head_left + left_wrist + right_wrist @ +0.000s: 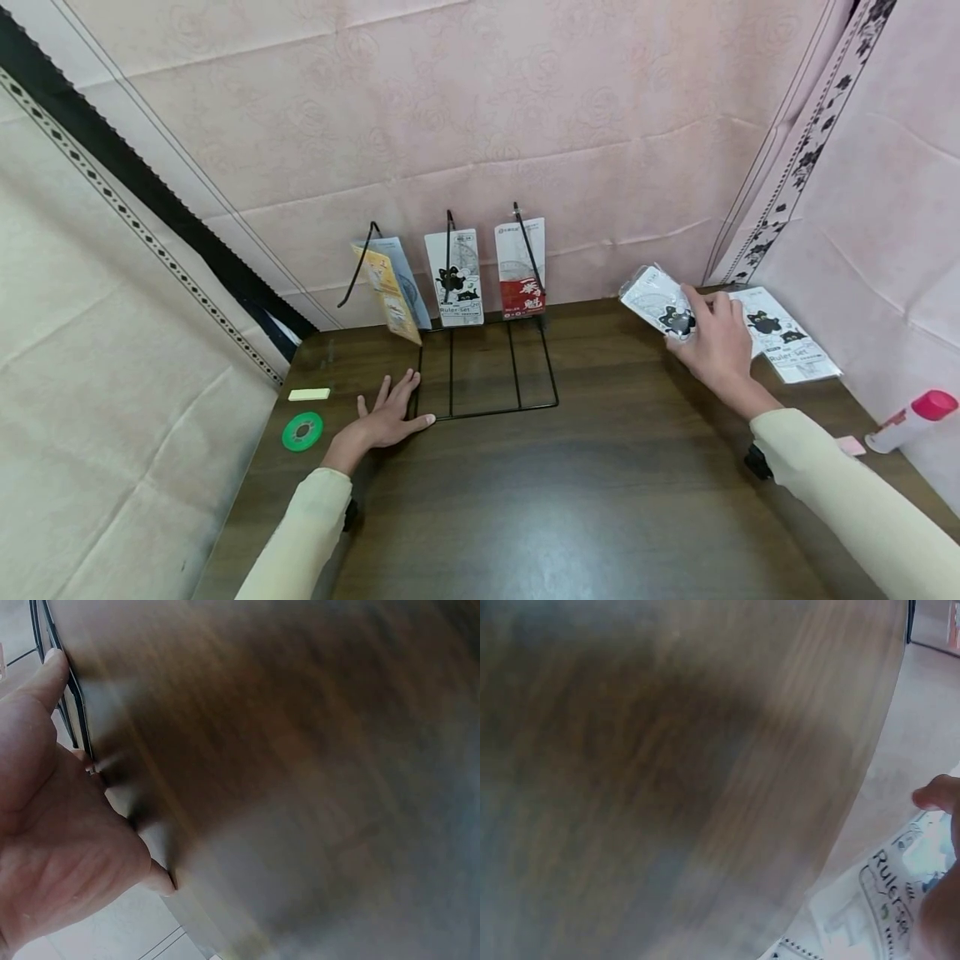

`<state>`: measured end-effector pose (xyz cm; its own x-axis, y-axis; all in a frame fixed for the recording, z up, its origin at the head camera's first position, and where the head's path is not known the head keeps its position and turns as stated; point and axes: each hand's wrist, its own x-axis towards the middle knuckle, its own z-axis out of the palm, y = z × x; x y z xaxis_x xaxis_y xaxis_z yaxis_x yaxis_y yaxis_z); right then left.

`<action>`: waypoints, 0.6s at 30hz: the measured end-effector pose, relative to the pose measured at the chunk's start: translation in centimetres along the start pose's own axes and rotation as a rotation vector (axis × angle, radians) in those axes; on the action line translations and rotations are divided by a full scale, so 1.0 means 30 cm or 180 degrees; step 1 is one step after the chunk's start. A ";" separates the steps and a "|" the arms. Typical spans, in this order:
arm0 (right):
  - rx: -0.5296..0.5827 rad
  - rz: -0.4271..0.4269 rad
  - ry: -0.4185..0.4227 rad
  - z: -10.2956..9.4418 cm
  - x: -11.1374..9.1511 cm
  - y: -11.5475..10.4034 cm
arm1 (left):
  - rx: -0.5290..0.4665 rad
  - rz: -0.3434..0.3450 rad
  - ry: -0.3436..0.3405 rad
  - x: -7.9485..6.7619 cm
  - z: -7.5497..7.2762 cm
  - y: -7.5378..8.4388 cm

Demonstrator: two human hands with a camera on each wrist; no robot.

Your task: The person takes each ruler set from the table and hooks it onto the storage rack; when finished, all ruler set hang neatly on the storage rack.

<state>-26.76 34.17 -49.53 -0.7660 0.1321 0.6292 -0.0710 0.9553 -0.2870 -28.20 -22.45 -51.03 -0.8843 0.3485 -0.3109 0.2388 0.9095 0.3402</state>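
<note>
My left hand (384, 417) lies on the table with fingers spread, at the front left corner of a black wire display rack (498, 412). Its thumb touches the front wire. From the rack's hooks hang a yellow and blue packet (393, 292), a white ruler set packet (459, 292) with black cartoon figures, and a red and white packet (521, 287). Over at the right, my right hand (716, 337) grips a clear-wrapped ruler set packet (647, 293), tilted near the table's back edge. More ruler set packets (802, 354) lie beneath and beside that hand.
Left of the rack are a green tape roll (303, 432) and a pale yellow strip (309, 394). A glue stick (911, 422) with a pink cap lies by the right wall, near a small pink piece (851, 446). Pink cloth (480, 108) hangs behind the table.
</note>
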 end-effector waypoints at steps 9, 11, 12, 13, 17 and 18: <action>0.0146 -0.0730 0.0565 -0.018 -0.014 -0.109 | -0.0023 0.0029 0.0029 -0.003 0.005 -0.004; 0.0167 -0.0868 0.0617 -0.021 -0.018 -0.137 | -0.0023 0.0028 0.0024 -0.002 0.006 -0.005; 0.0179 -0.0930 0.0635 -0.022 -0.019 -0.151 | -0.0027 0.0028 0.0023 -0.002 0.007 -0.005; 0.0192 -0.0982 0.0662 -0.023 -0.020 -0.165 | -0.0034 0.0032 0.0023 -0.001 0.007 -0.006; 0.0232 -0.1196 0.0725 -0.022 -0.025 -0.219 | -0.0039 0.0042 0.0039 0.000 0.008 -0.007; 0.0250 -0.1250 0.0746 -0.021 -0.027 -0.233 | -0.0040 0.0045 0.0042 0.000 0.008 -0.007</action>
<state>-25.25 27.56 -47.59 -0.5070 -0.1708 0.8448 -0.3820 0.9232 -0.0426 -28.15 -22.58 -51.32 -0.8861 0.3581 -0.2944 0.2462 0.9016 0.3556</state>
